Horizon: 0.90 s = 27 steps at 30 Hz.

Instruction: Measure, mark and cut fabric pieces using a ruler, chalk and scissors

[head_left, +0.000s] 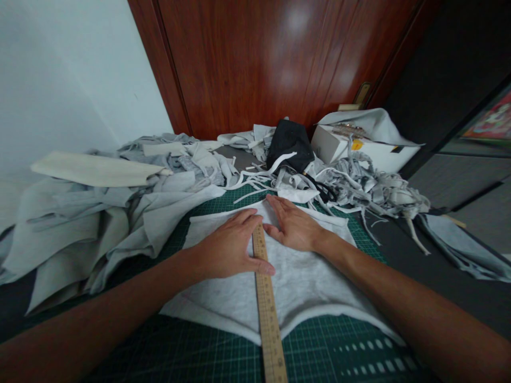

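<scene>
A piece of light grey fabric (311, 282) lies spread on a green cutting mat (223, 351). Across its middle runs a wooden ruler (268, 314), its near end reaching past the fabric toward me. My left hand (233, 244) rests over the far part of the ruler, thumb laid across it and fingers stretched toward its far end. To the right of the ruler, my right hand (293, 221) lies flat on the fabric with its fingers extended near the far edge. The fabric's near edge is curled and wavy.
Heaped fabric pieces (131, 213) cover the left side. Toward the back are a black cloth item (290, 146), a white box (331, 143) and tangled grey strips (371, 183). A brown wooden door (247, 64) stands behind, with a white wall (72, 69) at left.
</scene>
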Tool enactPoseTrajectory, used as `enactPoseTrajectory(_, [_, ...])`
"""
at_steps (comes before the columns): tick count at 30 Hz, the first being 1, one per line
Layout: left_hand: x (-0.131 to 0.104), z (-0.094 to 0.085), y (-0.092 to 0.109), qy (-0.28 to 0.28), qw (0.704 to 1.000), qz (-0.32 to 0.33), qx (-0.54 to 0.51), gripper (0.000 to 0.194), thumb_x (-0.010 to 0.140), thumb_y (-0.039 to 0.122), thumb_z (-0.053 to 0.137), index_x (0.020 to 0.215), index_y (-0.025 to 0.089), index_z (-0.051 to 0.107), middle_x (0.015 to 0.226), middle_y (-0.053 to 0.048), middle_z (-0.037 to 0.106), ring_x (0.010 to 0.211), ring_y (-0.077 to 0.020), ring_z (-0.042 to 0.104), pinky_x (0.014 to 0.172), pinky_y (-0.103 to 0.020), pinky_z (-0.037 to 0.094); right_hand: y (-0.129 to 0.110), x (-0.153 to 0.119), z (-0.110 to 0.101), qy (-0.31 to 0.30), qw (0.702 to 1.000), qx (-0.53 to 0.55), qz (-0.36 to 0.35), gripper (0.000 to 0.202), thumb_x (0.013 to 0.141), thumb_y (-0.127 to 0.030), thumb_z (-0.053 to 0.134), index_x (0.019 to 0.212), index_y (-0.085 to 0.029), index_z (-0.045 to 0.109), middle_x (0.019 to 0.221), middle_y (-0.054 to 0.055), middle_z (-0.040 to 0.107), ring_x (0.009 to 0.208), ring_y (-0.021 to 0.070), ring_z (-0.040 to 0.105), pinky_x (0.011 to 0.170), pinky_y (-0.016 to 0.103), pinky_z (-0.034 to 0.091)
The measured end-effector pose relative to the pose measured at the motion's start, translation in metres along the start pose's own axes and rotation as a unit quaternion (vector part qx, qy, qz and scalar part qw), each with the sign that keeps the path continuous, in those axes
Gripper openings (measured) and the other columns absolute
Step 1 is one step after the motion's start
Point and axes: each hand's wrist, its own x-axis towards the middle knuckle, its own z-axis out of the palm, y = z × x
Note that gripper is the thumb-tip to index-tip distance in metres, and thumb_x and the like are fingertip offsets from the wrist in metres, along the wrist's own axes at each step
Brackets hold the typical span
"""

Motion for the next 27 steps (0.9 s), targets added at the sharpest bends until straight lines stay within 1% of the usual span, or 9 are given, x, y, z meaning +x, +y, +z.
enactPoseTrajectory(4, [0.000, -0.001, -0.009, 0.049, 0.998, 0.019, -0.018, 0.056, 0.089, 0.047, 0.077, 0.132, 0.020, 0.056, 0.144, -0.014, 0.057, 0.138, -0.0319, 0.053, 0.119, -0.049, 0.043, 0.001, 0.000, 0.001, 0.015, 1.000, 0.025, -0.002, 0.084, 0.099, -0.048, 0.050, 0.159, 0.008, 0.028, 0.160, 0.036, 0.042, 0.151, 0.0433, 0.041, 0.122, 0.061, 0.038])
enactPoseTrajectory(5, [-0.001, -0.002, -0.011, 0.050, 0.998, 0.027, -0.027, 0.053, 0.090, 0.043, 0.076, 0.134, 0.021, 0.056, 0.143, -0.014, 0.058, 0.137, -0.0308, 0.054, 0.119, -0.049, 0.043, 0.002, 0.000, 0.002, 0.020, 0.999, 0.031, -0.002, 0.084, 0.099, -0.047, 0.051, 0.159, 0.006, 0.028, 0.160, 0.035, 0.043, 0.151, 0.0434, 0.041, 0.121, 0.062, 0.038])
enactPoseTrajectory(8, [-0.007, -0.008, -0.009, 0.032, 0.998, 0.036, -0.047, 0.071, 0.077, 0.047, 0.088, 0.136, 0.021, 0.057, 0.143, -0.013, 0.055, 0.136, -0.0322, 0.054, 0.118, -0.048, 0.044, 0.002, 0.000, 0.002, 0.023, 0.999, 0.040, 0.006, 0.084, 0.099, -0.047, 0.052, 0.160, 0.004, 0.027, 0.160, 0.034, 0.043, 0.150, 0.0434, 0.042, 0.121, 0.061, 0.040])
enactPoseTrajectory(10, [-0.012, -0.011, -0.005, 0.023, 0.998, 0.028, -0.046, 0.089, 0.064, 0.054, 0.095, 0.139, 0.023, 0.059, 0.145, -0.013, 0.052, 0.136, -0.0345, 0.053, 0.117, -0.049, 0.045, 0.002, 0.000, 0.002, 0.016, 0.999, 0.041, 0.009, 0.086, 0.098, -0.048, 0.052, 0.159, 0.008, 0.025, 0.161, 0.036, 0.042, 0.151, 0.0435, 0.041, 0.122, 0.060, 0.039])
enactPoseTrajectory(12, [-0.017, -0.013, 0.001, 0.010, 0.999, 0.025, -0.041, 0.095, 0.059, 0.057, 0.097, 0.141, 0.026, 0.061, 0.146, -0.012, 0.049, 0.137, -0.0362, 0.051, 0.117, -0.051, 0.044, 0.002, 0.000, 0.002, 0.008, 0.999, 0.041, 0.008, 0.090, 0.098, -0.047, 0.053, 0.159, 0.012, 0.022, 0.162, 0.037, 0.039, 0.153, 0.0431, 0.038, 0.124, 0.058, 0.036])
enactPoseTrajectory(15, [-0.019, -0.010, 0.006, -0.008, 0.999, 0.024, -0.040, 0.085, 0.064, 0.057, 0.095, 0.137, 0.026, 0.067, 0.141, -0.012, 0.054, 0.133, -0.0370, 0.053, 0.116, -0.054, 0.045, 0.001, 0.000, 0.001, 0.004, 0.999, 0.046, 0.013, 0.093, 0.098, -0.046, 0.054, 0.159, 0.014, 0.017, 0.163, 0.036, 0.038, 0.155, 0.0419, 0.034, 0.126, 0.055, 0.034])
enactPoseTrajectory(19, [-0.012, -0.006, 0.002, -0.001, 0.998, 0.037, -0.040, 0.065, 0.071, 0.053, 0.093, 0.124, 0.021, 0.074, 0.135, -0.013, 0.057, 0.132, -0.0362, 0.054, 0.114, -0.052, 0.045, 0.002, -0.001, 0.001, 0.013, 0.998, 0.057, 0.014, 0.088, 0.099, -0.046, 0.052, 0.160, 0.008, 0.018, 0.161, 0.033, 0.042, 0.154, 0.0412, 0.036, 0.125, 0.057, 0.036])
enactPoseTrajectory(23, [-0.002, -0.013, -0.003, -0.020, 0.997, 0.028, -0.070, 0.059, 0.066, 0.046, 0.097, 0.115, 0.023, 0.075, 0.132, -0.010, 0.054, 0.130, -0.0330, 0.054, 0.111, -0.048, 0.048, 0.001, -0.001, 0.001, 0.023, 0.998, 0.065, 0.012, 0.082, 0.101, -0.043, 0.050, 0.162, 0.002, 0.019, 0.160, 0.030, 0.046, 0.155, 0.0391, 0.037, 0.124, 0.058, 0.038])
enactPoseTrajectory(27, [0.003, -0.021, -0.002, -0.032, 0.994, -0.014, -0.107, 0.054, 0.061, 0.036, 0.100, 0.105, 0.023, 0.071, 0.133, -0.008, 0.049, 0.121, -0.0300, 0.059, 0.103, -0.047, 0.054, -0.001, -0.001, 0.000, 0.021, 0.997, 0.060, 0.033, 0.084, 0.101, -0.045, 0.051, 0.161, 0.006, 0.022, 0.162, 0.032, 0.043, 0.153, 0.0395, 0.040, 0.123, 0.055, 0.039])
